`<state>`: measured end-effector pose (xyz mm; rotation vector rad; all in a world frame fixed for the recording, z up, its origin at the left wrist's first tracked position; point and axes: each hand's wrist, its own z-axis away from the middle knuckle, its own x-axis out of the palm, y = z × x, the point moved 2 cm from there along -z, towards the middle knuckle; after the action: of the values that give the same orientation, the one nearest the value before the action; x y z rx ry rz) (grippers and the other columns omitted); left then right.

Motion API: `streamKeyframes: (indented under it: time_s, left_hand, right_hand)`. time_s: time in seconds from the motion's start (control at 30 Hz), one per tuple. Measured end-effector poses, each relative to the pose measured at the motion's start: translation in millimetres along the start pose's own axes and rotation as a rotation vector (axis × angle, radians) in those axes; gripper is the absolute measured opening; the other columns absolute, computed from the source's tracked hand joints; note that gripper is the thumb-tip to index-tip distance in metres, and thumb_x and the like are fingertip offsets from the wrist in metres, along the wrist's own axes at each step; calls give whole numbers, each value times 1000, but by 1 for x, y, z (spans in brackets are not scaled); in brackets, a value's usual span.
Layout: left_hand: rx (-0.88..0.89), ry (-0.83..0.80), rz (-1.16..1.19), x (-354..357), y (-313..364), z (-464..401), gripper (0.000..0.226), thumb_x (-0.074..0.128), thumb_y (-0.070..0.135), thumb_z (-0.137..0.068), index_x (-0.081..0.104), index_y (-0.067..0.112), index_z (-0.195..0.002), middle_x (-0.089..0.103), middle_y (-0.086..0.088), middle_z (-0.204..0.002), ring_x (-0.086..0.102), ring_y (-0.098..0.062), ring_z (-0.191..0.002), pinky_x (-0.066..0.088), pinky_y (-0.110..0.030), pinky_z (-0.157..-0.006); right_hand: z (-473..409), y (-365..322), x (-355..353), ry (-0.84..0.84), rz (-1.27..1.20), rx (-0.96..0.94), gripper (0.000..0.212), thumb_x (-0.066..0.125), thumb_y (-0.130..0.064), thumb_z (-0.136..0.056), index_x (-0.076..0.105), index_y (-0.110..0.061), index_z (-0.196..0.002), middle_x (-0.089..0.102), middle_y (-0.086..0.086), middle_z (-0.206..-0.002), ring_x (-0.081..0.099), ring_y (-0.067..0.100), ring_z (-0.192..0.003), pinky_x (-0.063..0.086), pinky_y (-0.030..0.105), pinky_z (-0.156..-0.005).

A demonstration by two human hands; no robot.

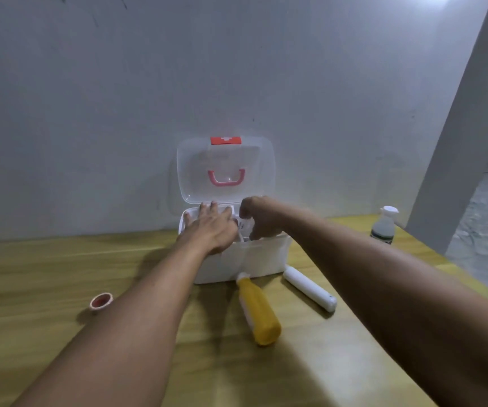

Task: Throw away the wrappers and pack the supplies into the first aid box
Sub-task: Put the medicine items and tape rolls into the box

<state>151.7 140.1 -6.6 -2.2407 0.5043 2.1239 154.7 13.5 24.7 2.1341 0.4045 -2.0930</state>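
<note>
The white first aid box (266, 257) stands open against the wall, its clear lid (254, 160) upright with a pink handle. My left hand (212, 226) lies flat over the box's left side, fingers spread. My right hand (257, 220) is over the box's middle, fingers curled around a small white item (245, 224) inside; what it is cannot be told. In front of the box lie a yellow bottle (259, 311) and a white tube-shaped case (308, 287). A roll of tape (101, 301) with a red core sits at the left.
A clear bottle with a white cap (383, 224) stands at the table's right back corner. The wooden table (46, 268) meets a grey wall behind. The table's right edge drops to a concrete floor (483, 230).
</note>
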Motion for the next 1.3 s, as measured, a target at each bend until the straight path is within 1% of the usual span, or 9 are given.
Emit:
streamKeyframes:
  time_s: [0.13, 0.27, 0.47, 0.57, 0.67, 0.77, 0.93, 1.07, 1.3]
  left_hand:
    - [-2, -30, -20, 0, 0, -2, 56, 19, 34, -98, 15, 26, -153, -2, -10, -164, -5, -28, -151, -2, -59, -118]
    - [5, -23, -22, 1, 0, 0, 56, 18, 36, -99, 13, 27, -154, -3, -10, -164, -6, -28, -151, -3, -58, -118]
    - [-4, -51, -63, 1, -1, -3, 56, 15, 36, -99, 10, 26, -154, -4, -11, -164, -6, -29, -151, -1, -60, -118]
    - [-12, -55, -91, 0, 0, -4, 56, 15, 35, -99, 10, 25, -154, -4, -11, -164, -5, -30, -151, 0, -62, -117]
    - [-17, -56, -93, 0, 1, -3, 56, 15, 35, -99, 10, 25, -154, -4, -11, -164, -6, -30, -151, 0, -62, -117]
    - [-20, -55, -91, 0, 1, -2, 56, 15, 34, -99, 11, 26, -154, -3, -10, -164, -5, -29, -151, 0, -62, -116]
    - [-21, -49, -69, -1, 2, 1, 55, 14, 31, -99, 10, 26, -154, -5, -10, -164, -7, -29, -151, -2, -60, -117]
    - [-20, -49, -59, -1, 2, 2, 58, 14, 21, -98, 8, 26, -155, -7, -9, -164, -9, -28, -151, -5, -59, -118]
    - [-15, -35, -53, -1, 2, 4, 64, 21, 12, -94, 8, 25, -154, -8, -10, -164, -12, -28, -150, -6, -57, -119]
  right_hand:
    - [-9, 3, 11, 100, -178, 43, 43, 87, -17, -65, 71, -10, -104, 69, 10, -109, 64, 27, -94, 57, 39, -85]
    - [0, 10, 3, 206, -239, 46, 37, 87, -22, -66, 71, -5, -94, 70, 9, -95, 64, 25, -83, 51, 29, -66]
    - [46, 77, -42, 531, -16, 280, 22, 73, -23, -78, 71, -12, -97, 73, 14, -103, 66, 34, -96, 53, 36, -79]
    - [77, 119, -55, 333, 180, 546, 25, 65, -21, -81, 68, -10, -104, 69, 16, -107, 65, 37, -100, 52, 37, -78]
    - [101, 144, -44, 99, 192, 625, 22, 58, -13, -87, 66, -2, -104, 68, 17, -104, 64, 33, -91, 53, 35, -73]
    - [114, 163, -32, 126, 59, 658, 22, 58, -4, -87, 66, -1, -107, 67, 18, -102, 65, 33, -86, 59, 40, -77]
    - [116, 144, -51, 381, 53, 500, 35, 60, 2, -84, 61, -10, -117, 63, 24, -111, 61, 42, -97, 54, 48, -84]
    - [106, 91, -88, 627, -75, 277, 41, 76, -14, -77, 62, -10, -115, 67, 23, -112, 63, 41, -99, 53, 48, -85]
    - [73, 3, -70, 511, -220, 46, 34, 85, -11, -69, 74, -6, -101, 74, 12, -104, 68, 24, -90, 50, 25, -74]
